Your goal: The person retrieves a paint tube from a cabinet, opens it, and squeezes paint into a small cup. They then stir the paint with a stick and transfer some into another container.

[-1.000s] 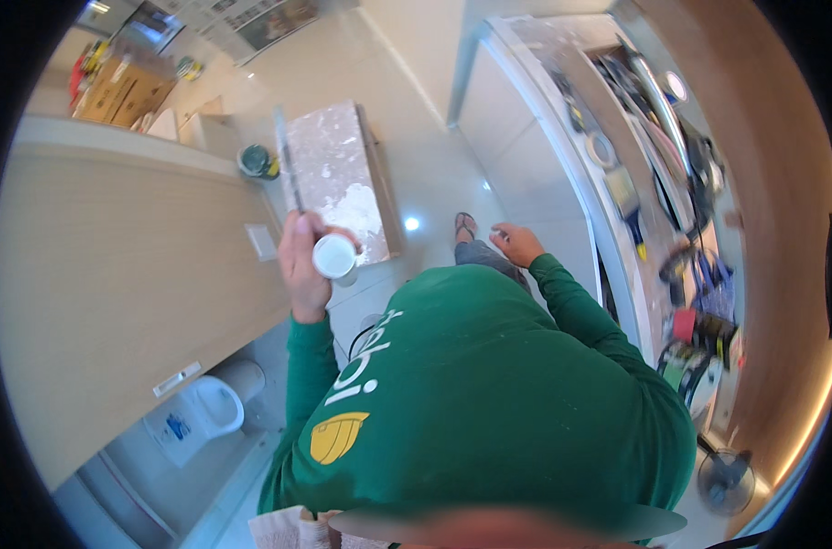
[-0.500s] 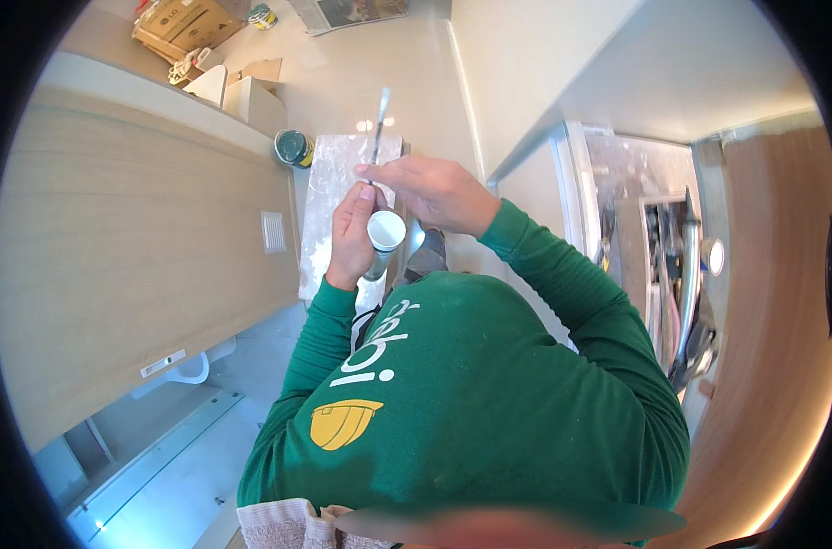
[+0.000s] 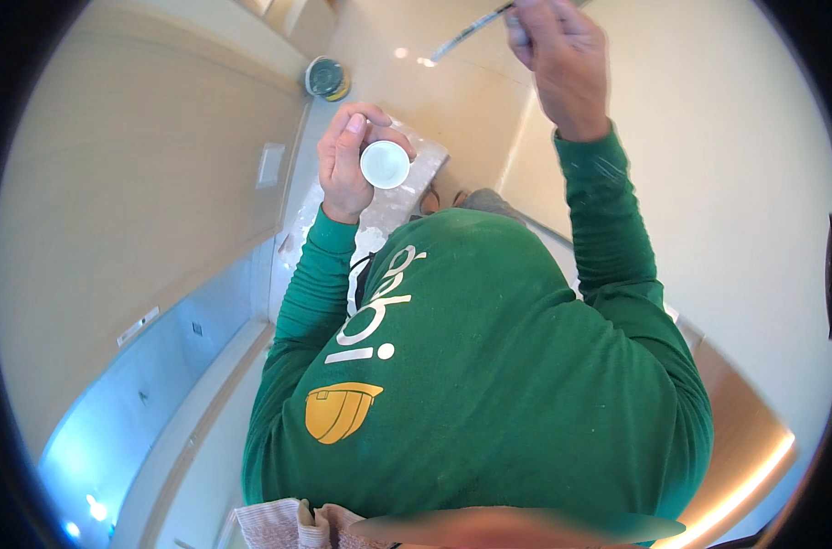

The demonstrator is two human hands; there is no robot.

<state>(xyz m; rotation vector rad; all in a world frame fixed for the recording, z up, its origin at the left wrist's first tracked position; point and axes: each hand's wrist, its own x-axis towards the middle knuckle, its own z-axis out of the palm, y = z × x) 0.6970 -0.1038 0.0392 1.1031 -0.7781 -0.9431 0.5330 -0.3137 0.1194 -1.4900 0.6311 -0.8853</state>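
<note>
My left hand point(image 3: 344, 165) is closed round a small white cup point(image 3: 385, 165), its open top facing up. The cup's inside looks pale; I cannot make out what is in it. Raised toward the far right, my right hand point(image 3: 562, 69) grips a slim paintbrush point(image 3: 472, 35). The brush's pale tip points down to the left and its dark end goes into my fingers. Cup and brush are well apart. Beneath the cup is a white-stained board point(image 3: 425, 165), partly hidden by my left hand and body.
A dark-topped round tub point(image 3: 327, 79) stands on the floor beyond my left hand. A wood-grain panel point(image 3: 132, 156) with a small white plate point(image 3: 270, 166) rises on the left. A pale wall point(image 3: 708, 156) is close on the right, above a lit strip point(image 3: 745, 489).
My right hand has moved up and away to the right with the paintbrush, leaving my left hand's side. The cup has shifted farther from my body, and the whole view has turned.
</note>
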